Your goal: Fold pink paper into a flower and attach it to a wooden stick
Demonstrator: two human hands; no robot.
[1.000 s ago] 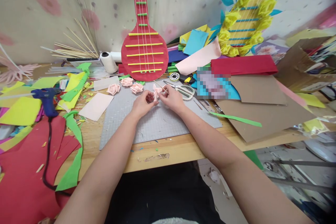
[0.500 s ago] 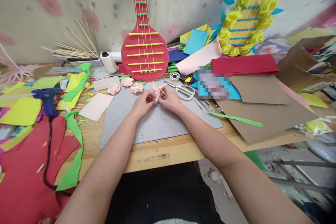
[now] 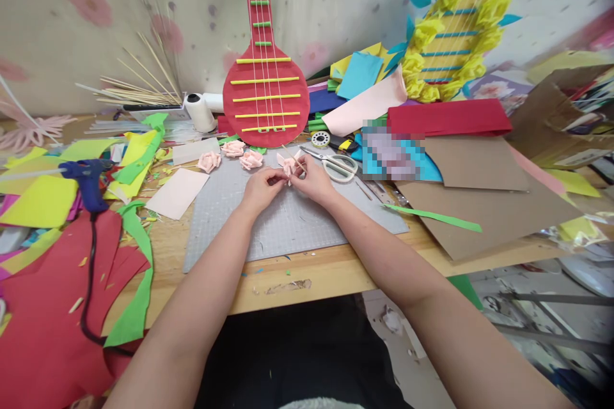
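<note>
Above the grey cutting mat (image 3: 288, 230), my left hand (image 3: 263, 188) and my right hand (image 3: 314, 180) meet around a pink paper flower (image 3: 289, 167). Left fingertips pinch its lower left side. My right fingers close on its right side and also hold a thin wooden stick (image 3: 292, 156) slanting across it. The fingertips partly hide the flower's base. Three finished-looking pink paper roses, one of them a rose (image 3: 251, 160) nearest my left hand, lie at the mat's back edge. White-handled scissors (image 3: 339, 167) rest just right of my right hand.
A red paper banjo-like instrument (image 3: 267, 102) leans at the back. At left are a blue glue gun (image 3: 89, 182), green strips and red sheets (image 3: 48, 307). Brown cardboard (image 3: 480, 211) and a utility knife (image 3: 343, 144) lie to the right. Pink sheets (image 3: 178, 193) sit left of the mat.
The pink flower has turned a little between my fingers, and its petals show more fully. Both hands stay in nearly the same place; the view shifts slightly.
</note>
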